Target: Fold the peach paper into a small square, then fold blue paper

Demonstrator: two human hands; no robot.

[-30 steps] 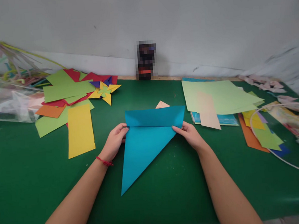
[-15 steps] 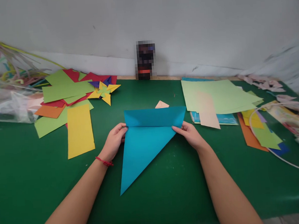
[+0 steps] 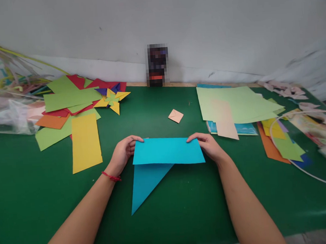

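A sheet of blue paper (image 3: 167, 151) lies in front of me, its upper strip folded down toward me over a triangular part that tapers to a point at the lower left. My left hand (image 3: 126, 150) grips the left end of the fold, thumb and fingers closed on the paper. At the opposite end, my right hand (image 3: 206, 144) pinches the fold's right corner. Just beyond the fold sits a small peach folded paper square (image 3: 175, 116). The underside of the blue sheet is hidden.
A yellow paper rectangle (image 3: 86, 143) and green, red and orange sheets lie left, beside a yellow folded star (image 3: 112, 98). Pale green sheets (image 3: 234, 102) and a peach strip (image 3: 225, 123) lie right. A pixelated dark object (image 3: 157, 64) stands against the wall.
Both hands have turned the upper strip of the blue paper down toward me over the lower part. The small peach square, partly covered before, now shows fully.
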